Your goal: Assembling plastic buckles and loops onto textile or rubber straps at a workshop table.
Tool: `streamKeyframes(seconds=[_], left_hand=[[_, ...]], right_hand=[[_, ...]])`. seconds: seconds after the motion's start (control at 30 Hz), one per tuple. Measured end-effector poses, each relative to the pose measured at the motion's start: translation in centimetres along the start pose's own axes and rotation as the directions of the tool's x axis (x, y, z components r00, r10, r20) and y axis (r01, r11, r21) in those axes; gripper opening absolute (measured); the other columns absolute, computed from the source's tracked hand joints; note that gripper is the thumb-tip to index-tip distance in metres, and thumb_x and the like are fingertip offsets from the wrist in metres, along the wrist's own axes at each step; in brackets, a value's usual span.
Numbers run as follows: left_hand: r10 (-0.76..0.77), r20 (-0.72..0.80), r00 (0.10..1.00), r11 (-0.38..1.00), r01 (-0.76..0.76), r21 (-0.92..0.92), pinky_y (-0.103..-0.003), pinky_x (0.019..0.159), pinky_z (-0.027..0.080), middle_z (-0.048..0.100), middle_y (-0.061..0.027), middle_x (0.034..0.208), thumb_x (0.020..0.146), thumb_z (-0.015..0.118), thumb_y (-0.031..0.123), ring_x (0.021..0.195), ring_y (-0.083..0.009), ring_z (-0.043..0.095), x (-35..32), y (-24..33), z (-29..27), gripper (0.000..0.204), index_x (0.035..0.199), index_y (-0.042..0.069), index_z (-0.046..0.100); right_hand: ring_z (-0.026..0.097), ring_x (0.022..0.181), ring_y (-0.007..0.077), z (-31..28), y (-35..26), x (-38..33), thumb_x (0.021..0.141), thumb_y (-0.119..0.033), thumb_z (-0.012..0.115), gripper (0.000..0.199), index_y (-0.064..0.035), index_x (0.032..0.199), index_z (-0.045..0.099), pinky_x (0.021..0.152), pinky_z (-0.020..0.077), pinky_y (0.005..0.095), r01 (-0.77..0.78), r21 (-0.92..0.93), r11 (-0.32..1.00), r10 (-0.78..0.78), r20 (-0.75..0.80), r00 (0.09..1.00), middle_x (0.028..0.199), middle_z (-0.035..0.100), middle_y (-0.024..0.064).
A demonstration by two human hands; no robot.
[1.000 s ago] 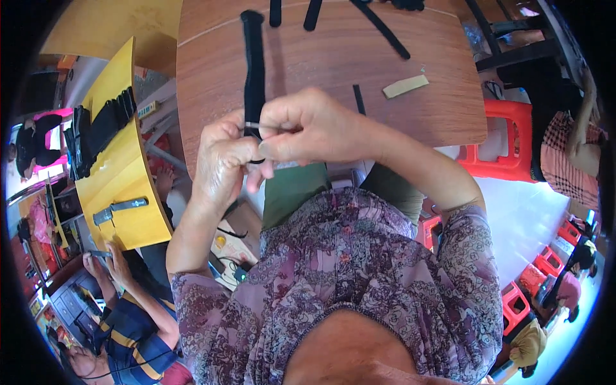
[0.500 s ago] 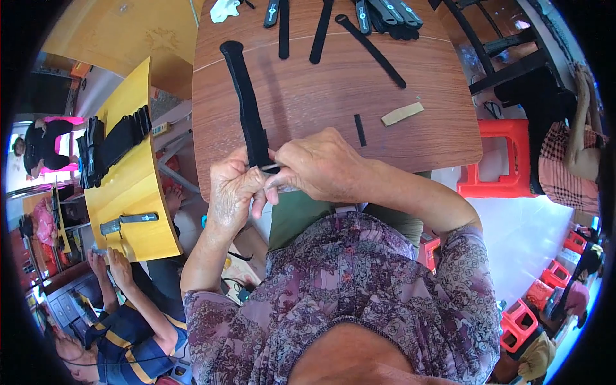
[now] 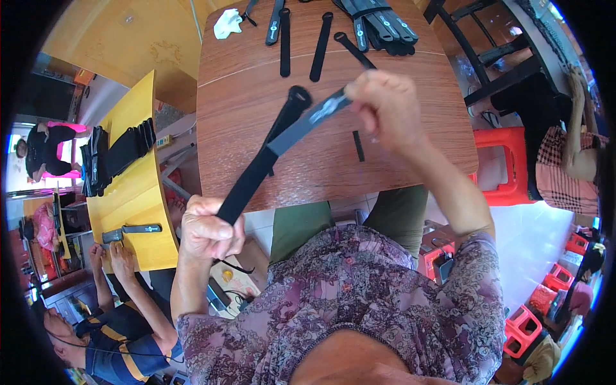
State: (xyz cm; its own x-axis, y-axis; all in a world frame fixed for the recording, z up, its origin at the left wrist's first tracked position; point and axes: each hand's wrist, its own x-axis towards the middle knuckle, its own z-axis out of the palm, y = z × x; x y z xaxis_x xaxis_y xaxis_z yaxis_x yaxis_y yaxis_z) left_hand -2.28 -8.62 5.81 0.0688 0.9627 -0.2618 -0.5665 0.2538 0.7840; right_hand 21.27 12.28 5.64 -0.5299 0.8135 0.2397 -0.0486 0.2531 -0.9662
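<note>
A black fabric strap [image 3: 249, 184] is stretched slantwise between my two hands above the table. My left hand [image 3: 210, 229], just off the table's near edge, grips its lower end in closed fingers. Up and to the right, my right hand [image 3: 390, 106] pinches the other end, where a grey section carries white print. That hand is slightly blurred. A second length of the strap, with a rounded slotted tip [image 3: 299, 98], crosses behind the stretched part.
Several loose black straps [image 3: 321, 48] lie at the far side of the wooden table [image 3: 224, 115], beside a bundle of straps [image 3: 378, 22]. A short black strip [image 3: 358, 146] sits near my right forearm. Left, a co-worker's hands [image 3: 115, 256] touch a yellow table [image 3: 154, 247]. Right stands a red stool [image 3: 513, 163].
My hands, together on the strap before, have moved apart. The right went up and rightward with one end, the left down and leftward. The tan block on the table is now hidden behind my right hand.
</note>
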Motion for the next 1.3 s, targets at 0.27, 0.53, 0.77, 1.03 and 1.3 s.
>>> streamKeyframes(seconds=[0.27,0.53,0.77,1.03,1.3], left_hand=[[0.1,-0.041,0.994,0.995,-0.101,-0.012,-0.031,0.027,0.033,0.047,-0.0145,0.04,0.061,0.067,0.004,0.025,-0.0174,0.039,-1.5,0.6,-3.4,0.023,0.068,-0.016,0.057],[0.289,-0.218,0.932,0.957,-0.281,0.067,-0.028,0.026,0.033,0.047,-0.0106,0.047,0.082,0.059,0.013,0.027,-0.014,0.037,-4.2,2.6,-8.0,0.025,0.086,-0.011,0.053],[0.375,-0.3,0.877,0.898,-0.263,0.354,-0.025,0.035,0.032,0.049,-0.0048,0.05,0.089,0.054,0.02,0.034,-0.0103,0.036,10.1,4.6,-4.2,0.026,0.092,-0.005,0.057],[0.342,-0.379,0.86,0.901,-0.186,0.391,-0.028,0.03,0.034,0.056,-0.0145,0.055,0.087,0.056,0.014,0.032,-0.0139,0.041,23.7,3.9,-4.1,0.019,0.081,-0.004,0.052],[0.146,-0.446,0.883,0.779,0.175,0.602,-0.028,0.029,0.036,0.06,-0.0161,0.058,0.084,0.061,0.028,0.034,-0.0158,0.049,26.0,3.9,-2.5,0.034,0.08,-0.005,0.055]], right_hand=[[0.036,0.034,0.0065,-7.8,0.0,3.1,0.075,-0.013,0.064,0.018,-0.0007,0.064,0.058,0.031,0.0251,0.021,-0.104,0.21,0.972,0.169,-0.321,0.932,0.05,0.048,0.0013],[0.034,0.037,0.006,-25.3,-0.4,1.5,0.079,-0.013,0.063,0.013,-0.0036,0.072,0.06,0.036,0.0227,0.0206,-0.023,0.173,0.985,0.12,-0.578,0.807,0.05,0.044,-0.0029],[0.034,0.038,0.0044,-16.1,-2.4,1.9,0.082,-0.016,0.062,0.019,-0.0022,0.071,0.059,0.037,0.022,0.0194,-0.03,-0.059,0.998,-0.003,-0.491,0.871,0.048,0.045,-0.0024],[0.034,0.039,0.0026,-13.8,-3.0,0.2,0.083,-0.015,0.061,0.019,-0.0015,0.07,0.06,0.037,0.0217,0.0188,-0.068,-0.131,0.989,0.002,-0.449,0.894,0.049,0.047,-0.0022],[0.035,0.04,0.0025,-12.4,-3.2,-0.8,0.083,-0.016,0.062,0.02,-0.0027,0.069,0.061,0.038,0.023,0.0185,-0.16,-0.134,0.978,0.092,-0.412,0.906,0.048,0.046,-0.0032]])
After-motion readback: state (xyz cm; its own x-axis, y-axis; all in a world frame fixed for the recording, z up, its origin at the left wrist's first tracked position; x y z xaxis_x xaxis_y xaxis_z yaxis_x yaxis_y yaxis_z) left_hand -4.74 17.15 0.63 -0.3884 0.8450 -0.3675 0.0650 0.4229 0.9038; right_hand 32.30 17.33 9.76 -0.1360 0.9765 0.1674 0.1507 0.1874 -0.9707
